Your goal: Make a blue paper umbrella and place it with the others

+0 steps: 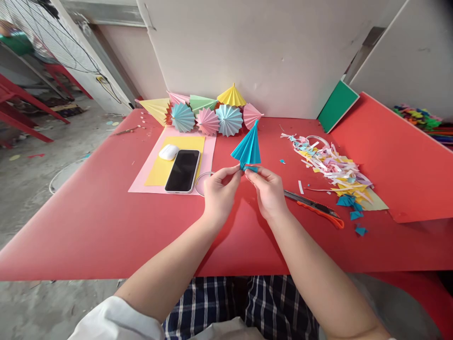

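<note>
On the red table (106, 226), white case (169, 151) sits by the phone (183, 171), on yellow sheet (155, 174); looks closed, can't tell what's inside. Over to the R, pale sheet (378, 200) pokes out from under a heap of scraps (331, 163), mostly strips, w/ blue bits (356, 215) at the near end. Blue fan (248, 147) is held up, mid-table, pleats spread, tip up, btwn both hands. L hand (221, 191): narrow pinch, thumb & fingers on its lower end. R hand (268, 191): same, pinching folded paper at the base, close to L fingertips. Cutter (318, 208) lies just R of that hand.
</note>
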Demonstrator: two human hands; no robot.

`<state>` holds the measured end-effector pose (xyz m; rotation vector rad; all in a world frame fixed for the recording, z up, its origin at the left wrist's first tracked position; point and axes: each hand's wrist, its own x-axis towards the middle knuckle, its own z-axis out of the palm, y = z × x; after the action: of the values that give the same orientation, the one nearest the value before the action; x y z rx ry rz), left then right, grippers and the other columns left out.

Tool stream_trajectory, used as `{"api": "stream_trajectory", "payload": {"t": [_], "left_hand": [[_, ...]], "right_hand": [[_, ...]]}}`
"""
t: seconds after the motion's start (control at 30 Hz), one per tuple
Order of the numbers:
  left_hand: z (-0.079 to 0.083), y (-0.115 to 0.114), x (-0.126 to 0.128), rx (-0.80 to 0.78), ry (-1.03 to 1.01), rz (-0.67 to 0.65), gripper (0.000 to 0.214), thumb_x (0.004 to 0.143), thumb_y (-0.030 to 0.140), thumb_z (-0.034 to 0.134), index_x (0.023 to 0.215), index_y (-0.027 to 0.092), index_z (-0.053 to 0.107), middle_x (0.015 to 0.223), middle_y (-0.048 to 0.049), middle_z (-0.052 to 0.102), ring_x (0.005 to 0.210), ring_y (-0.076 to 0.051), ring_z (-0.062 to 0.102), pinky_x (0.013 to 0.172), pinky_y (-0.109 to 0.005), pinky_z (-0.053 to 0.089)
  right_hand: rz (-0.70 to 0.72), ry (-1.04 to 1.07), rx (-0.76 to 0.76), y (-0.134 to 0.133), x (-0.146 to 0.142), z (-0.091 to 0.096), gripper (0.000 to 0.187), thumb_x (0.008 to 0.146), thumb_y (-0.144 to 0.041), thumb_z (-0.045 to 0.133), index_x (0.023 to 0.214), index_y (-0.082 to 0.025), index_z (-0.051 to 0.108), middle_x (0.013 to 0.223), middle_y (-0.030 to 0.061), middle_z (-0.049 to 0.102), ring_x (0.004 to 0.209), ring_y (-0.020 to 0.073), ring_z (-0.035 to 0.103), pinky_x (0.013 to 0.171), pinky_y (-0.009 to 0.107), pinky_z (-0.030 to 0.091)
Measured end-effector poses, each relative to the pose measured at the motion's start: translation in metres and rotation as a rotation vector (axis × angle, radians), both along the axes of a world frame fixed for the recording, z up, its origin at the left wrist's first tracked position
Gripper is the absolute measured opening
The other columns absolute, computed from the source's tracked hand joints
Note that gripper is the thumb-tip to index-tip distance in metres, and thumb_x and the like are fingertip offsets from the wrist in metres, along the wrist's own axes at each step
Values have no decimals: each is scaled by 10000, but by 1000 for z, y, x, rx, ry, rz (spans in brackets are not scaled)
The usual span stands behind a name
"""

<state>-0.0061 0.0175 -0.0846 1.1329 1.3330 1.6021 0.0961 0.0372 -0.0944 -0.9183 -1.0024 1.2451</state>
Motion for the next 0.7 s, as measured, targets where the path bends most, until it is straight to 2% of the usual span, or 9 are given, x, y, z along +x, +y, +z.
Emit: {"api": "stream_trajectory", "payload": {"t": [0.17, 0.4, 0.53, 0.7], "left_hand": [[0, 1, -1, -34, -66, -22, 170, 730, 272, 662, 864, 178, 707, 870, -41, 718, 850, -182, 665, 801, -303, 515], [0, 1, -1, -42, -60, -24, 175, 728, 281, 664, 861, 178, 711, 872, -46, 718, 846, -185, 664, 799, -304, 511], [-1, 1, -2, -38, -6, -3, 167, 734, 270, 656, 867, 188, 713, 859, -37, 719, 837, -181, 663, 787, -294, 510], [-1, -1, 0, -11, 135, 42, 150, 744, 263, 644, 868, 226, 718, 854, -17, 716, 806, -170, 657, 746, -271, 505]], "right_hand": [[-11, -44, 7, -1, 1, 1, 134, 696, -323, 677, 789, -228, 701, 888, 7, 682, 909, 172, 606, 907, 359, 441], [-9, -88, 28, 0, 1, 0, 130, 706, -340, 667, 768, -229, 694, 885, 2, 654, 921, 172, 590, 906, 360, 439], [-82, -247, 115, -3, 0, 1, 125, 733, -338, 640, 749, -221, 681, 887, 10, 643, 889, 172, 595, 825, 325, 471], [-174, -476, 218, -8, 0, 4, 111, 772, -304, 604, 768, -209, 662, 876, 28, 630, 876, 171, 588, 815, 316, 458]]}}
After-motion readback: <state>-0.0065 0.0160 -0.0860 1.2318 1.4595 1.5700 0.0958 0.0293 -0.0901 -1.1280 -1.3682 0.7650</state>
